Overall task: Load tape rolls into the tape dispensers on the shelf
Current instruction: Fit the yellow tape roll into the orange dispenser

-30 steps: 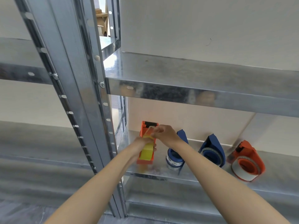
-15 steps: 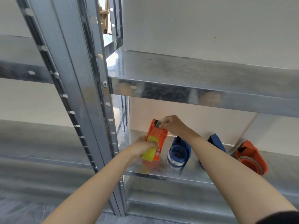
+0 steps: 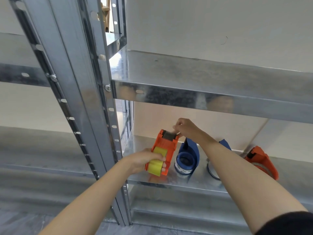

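Note:
An orange tape dispenser [image 3: 165, 146] with a yellow tape roll [image 3: 156, 164] in it is held tilted just above the metal shelf [image 3: 169, 183]. My left hand [image 3: 144, 161] grips its lower end around the yellow roll. My right hand [image 3: 185, 128] pinches at the dispenser's serrated top end, fingers closed on the tape end there. A blue dispenser [image 3: 188, 156] with a blue-cored roll stands right beside it. A second blue dispenser [image 3: 223, 145] is mostly hidden behind my right forearm. Another orange dispenser [image 3: 260, 160] with a white roll lies further right.
A metal shelf board [image 3: 203, 85] overhangs the work area closely from above. Slotted steel uprights [image 3: 108, 133] stand at the left edge of the bay. A pale wall backs the shelves. A lower shelf [image 3: 177, 216] runs beneath.
The orange dispenser has been lifted and tilted to the right off its flat position. My right hand has moved up to its cutter end, and my left hand now grips lower around the roll.

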